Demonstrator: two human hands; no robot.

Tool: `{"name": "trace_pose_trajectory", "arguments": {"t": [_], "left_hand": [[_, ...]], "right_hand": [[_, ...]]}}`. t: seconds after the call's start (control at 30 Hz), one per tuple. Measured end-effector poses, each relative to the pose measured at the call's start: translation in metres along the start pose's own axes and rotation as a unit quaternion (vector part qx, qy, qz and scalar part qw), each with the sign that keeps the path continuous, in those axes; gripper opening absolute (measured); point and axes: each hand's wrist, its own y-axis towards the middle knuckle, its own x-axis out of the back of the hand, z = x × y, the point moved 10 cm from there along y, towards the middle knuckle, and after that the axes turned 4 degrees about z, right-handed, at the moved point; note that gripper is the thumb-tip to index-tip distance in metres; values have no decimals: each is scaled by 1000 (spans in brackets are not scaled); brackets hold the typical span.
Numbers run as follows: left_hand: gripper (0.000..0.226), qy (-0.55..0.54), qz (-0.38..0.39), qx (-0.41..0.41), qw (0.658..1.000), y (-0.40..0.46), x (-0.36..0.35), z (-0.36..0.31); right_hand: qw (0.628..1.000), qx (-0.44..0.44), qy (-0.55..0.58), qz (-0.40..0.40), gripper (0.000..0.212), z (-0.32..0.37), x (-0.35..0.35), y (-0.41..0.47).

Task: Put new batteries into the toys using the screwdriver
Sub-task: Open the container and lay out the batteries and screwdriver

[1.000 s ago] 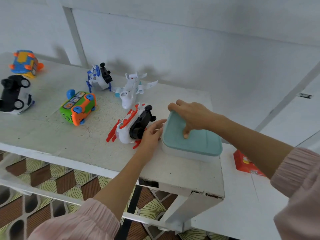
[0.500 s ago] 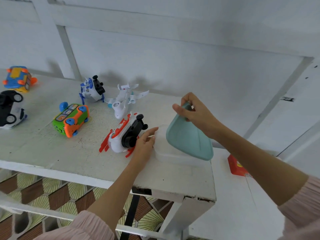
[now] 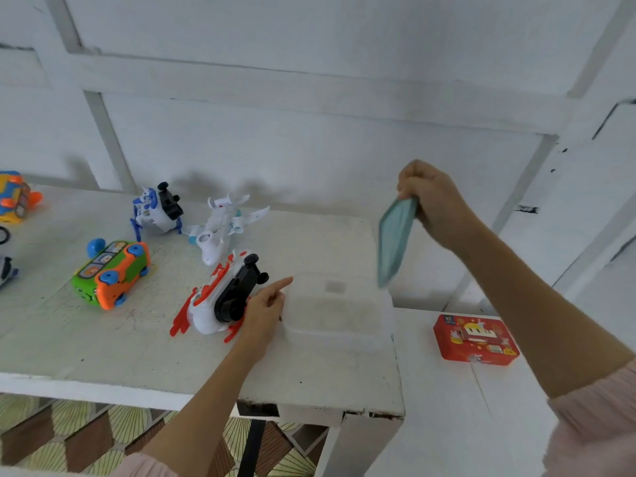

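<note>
No writing can be read anywhere; the red box on the lower white surface to the right carries a cartoon print and a small emblem too blurred to make out. On the worn white table the translucent container sits open near the right edge, its inside hazy. The right hand holds the teal lid up in the air above the container's right end, fingers clenched around its top edge, the lid hanging nearly on edge. The left hand rests against the container's left wall, index finger stretched out, the other fingers loosely curled and grasping nothing. Just beside it lies the red-and-white toy plane, tipped over with its black underside and wheels showing. Farther left sit a green-and-orange toy bus, a blue-and-white toy and a white plane.
</note>
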Motion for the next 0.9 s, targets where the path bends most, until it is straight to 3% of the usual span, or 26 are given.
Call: {"name": "trace_pose_trajectory", "arguments": {"t": [0.27,0.5,0.6,0.73,0.8,0.9], "left_hand": [[31,7,13,15,1000,1,-7,0],[38,75,6,0,997,18,-18,-4],[38,100,12,5,995,32,-24,-12],[37,202,16,-19,979,47,-22,-25],[35,254,11,-35,967,48,-20,-33],[34,347,18,-119,930,35,-24,-58]], "right_hand": [[993,-5,101,67,42,-27,24,-42],[958,-125,178,187,56,-122,-4,-96],[945,-145,170,238,51,-140,-16,-107],[956,-111,-34,270,46,-159,-24,-105],[953,-59,-183,232,52,-158,-24,-100],[918,37,-355,175,54,-150,-35,-98]]}}
